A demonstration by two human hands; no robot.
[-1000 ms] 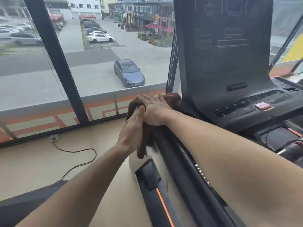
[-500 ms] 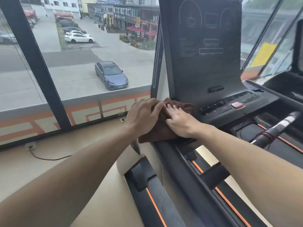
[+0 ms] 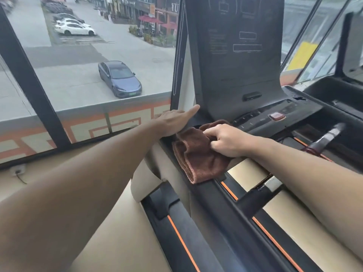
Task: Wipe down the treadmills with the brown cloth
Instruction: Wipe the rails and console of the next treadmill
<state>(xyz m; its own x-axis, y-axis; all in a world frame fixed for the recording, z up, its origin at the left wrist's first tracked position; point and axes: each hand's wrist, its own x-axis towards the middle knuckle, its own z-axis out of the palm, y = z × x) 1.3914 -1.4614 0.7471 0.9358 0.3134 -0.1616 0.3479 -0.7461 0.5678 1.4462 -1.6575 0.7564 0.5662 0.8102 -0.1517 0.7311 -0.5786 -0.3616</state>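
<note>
We stand at a treadmill [image 3: 216, 209] set close against a window [image 3: 78, 61]. The left side rail runs from the lower middle of the view up to the console base; a strip of tan floor [image 3: 110, 213] lies between rail and window wall, narrow at the far end. Right of the rail, crossbars and a handle bar [image 3: 326, 138] cross the space, with gaps between them.

The brown cloth [image 3: 196, 154] lies bunched on the top of the left rail, just short of the console's button panel [image 3: 261, 118]. Its near folded edge hangs toward us along the rail; its far edge reaches under the console corner.

Right hand [image 3: 225, 140]: fingers curled, gripping a fold of the cloth from its right side, knuckles up, wrist over the gap beside the rail.

Left hand [image 3: 174, 120]: fingers straight and together, pointing right toward the console upright [image 3: 235, 55], palm down. Its heel sits just beside the cloth's upper left edge; whether it touches the cloth we cannot tell. It holds nothing.

A red button [image 3: 276, 116] sits on the panel, well clear of both hands. Outside, a blue car [image 3: 119, 79] is parked below.
</note>
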